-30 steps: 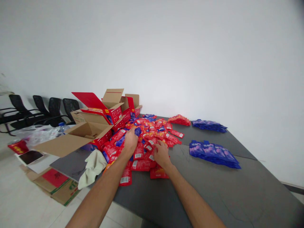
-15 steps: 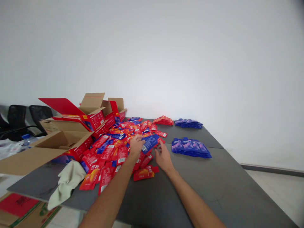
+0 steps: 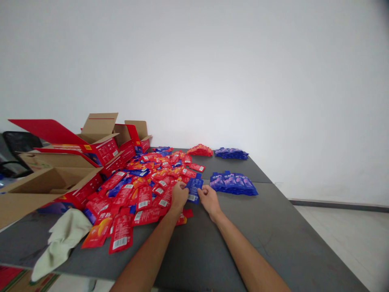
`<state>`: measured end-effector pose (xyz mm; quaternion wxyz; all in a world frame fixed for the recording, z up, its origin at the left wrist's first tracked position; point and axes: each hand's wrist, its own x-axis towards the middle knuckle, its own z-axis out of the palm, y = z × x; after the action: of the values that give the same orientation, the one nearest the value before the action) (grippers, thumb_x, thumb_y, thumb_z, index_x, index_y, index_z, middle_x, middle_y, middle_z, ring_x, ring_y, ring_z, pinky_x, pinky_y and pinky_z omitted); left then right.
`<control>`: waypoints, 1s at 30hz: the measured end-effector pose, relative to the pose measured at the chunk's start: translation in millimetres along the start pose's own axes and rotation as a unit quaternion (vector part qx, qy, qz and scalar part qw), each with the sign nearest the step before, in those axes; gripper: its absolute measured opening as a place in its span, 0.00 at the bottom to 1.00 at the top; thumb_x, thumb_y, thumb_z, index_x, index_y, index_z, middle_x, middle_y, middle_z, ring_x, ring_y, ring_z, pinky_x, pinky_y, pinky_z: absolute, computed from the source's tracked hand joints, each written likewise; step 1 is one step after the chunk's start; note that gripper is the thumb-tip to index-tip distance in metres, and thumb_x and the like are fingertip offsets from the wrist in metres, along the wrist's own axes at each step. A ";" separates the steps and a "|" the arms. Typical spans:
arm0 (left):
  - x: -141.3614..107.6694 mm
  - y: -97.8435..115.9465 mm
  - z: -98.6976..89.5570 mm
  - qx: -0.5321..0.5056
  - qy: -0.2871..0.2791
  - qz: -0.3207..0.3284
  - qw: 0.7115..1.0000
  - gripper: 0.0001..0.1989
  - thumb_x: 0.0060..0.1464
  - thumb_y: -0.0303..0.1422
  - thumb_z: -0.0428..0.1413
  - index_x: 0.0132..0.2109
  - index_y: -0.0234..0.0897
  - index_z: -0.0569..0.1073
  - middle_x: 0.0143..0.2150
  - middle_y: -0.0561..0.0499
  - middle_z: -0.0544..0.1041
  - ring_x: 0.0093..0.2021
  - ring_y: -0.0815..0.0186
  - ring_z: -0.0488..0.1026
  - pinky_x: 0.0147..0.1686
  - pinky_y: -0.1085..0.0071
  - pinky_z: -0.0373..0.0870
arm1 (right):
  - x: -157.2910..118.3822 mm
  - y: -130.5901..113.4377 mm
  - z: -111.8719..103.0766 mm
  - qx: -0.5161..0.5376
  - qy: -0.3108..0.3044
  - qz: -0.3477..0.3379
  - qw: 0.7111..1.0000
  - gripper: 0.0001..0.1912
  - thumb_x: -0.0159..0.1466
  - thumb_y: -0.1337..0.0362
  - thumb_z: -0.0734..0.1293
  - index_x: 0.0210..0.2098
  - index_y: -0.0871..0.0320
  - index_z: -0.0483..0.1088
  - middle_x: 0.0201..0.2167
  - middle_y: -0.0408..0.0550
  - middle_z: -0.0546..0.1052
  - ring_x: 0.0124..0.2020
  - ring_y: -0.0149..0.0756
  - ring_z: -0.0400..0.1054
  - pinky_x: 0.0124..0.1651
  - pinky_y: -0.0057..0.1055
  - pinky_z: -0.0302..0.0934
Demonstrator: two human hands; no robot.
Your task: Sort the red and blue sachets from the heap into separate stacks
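Note:
Between my two hands a blue pouch [image 3: 193, 189] is held upright, its barcode side toward me. My left hand [image 3: 179, 195] pinches its left edge, and my right hand [image 3: 209, 198] pinches the right edge. Just left of them spreads a loose heap of red pouches [image 3: 144, 198] mixed with some blue ones. Beside my right hand lies a neat overlapping row of blue pouches [image 3: 232, 183]. Farther back are a stack of red pouches [image 3: 199, 150] and another stack of blue pouches [image 3: 231, 153].
Open red cardboard boxes [image 3: 86, 187] stand along the left side, flaps sticking out. A pale cloth [image 3: 62, 239] hangs over the front left edge of the dark table [image 3: 243, 235]. A white wall [image 3: 194, 73] rises behind, and a black chair [image 3: 22, 142] stands far left.
My right hand has closed on the blue pouch, which was in my left hand alone. The pouch has turned from slanted to upright. The view has swung slightly right.

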<state>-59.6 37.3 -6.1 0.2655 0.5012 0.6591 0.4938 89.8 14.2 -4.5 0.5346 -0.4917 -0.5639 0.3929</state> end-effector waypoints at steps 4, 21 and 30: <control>-1.7 2.2 -6.8 0.127 -0.007 0.035 0.991 0.10 0.47 0.25 0.54 0.39 0.35 0.73 0.41 0.44 0.78 0.44 0.60 0.74 0.46 0.65 0.68 | 0.6 -3.6 -2.5 -0.007 0.005 -0.002 1.000 0.16 0.59 0.50 0.66 0.30 0.57 0.68 0.20 0.37 0.67 0.21 0.30 0.58 0.25 0.26 0.53; -30.4 40.1 26.0 -0.141 -0.127 0.052 0.981 0.12 0.55 0.36 0.54 0.44 0.37 0.76 0.43 0.44 0.80 0.43 0.61 0.76 0.45 0.67 0.70 | 1.1 -17.6 -18.9 -0.071 -0.032 -0.065 0.995 0.17 0.64 0.54 0.62 0.43 0.57 0.75 0.34 0.47 0.78 0.34 0.36 0.70 0.38 0.31 0.65; -19.7 50.0 42.6 -0.266 -0.094 0.003 0.959 0.08 0.45 0.31 0.52 0.32 0.34 0.75 0.27 0.53 0.74 0.26 0.71 0.68 0.28 0.75 0.64 | -5.4 -11.3 -45.7 -0.236 -0.051 -0.137 0.961 0.26 0.60 0.62 0.67 0.59 0.54 0.69 0.61 0.53 0.66 0.60 0.44 0.62 0.59 0.41 0.61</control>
<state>3.4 36.0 21.1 0.4485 0.4589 0.4741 0.6028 133.2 2.8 10.7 0.4226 -0.5010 -0.7292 0.1965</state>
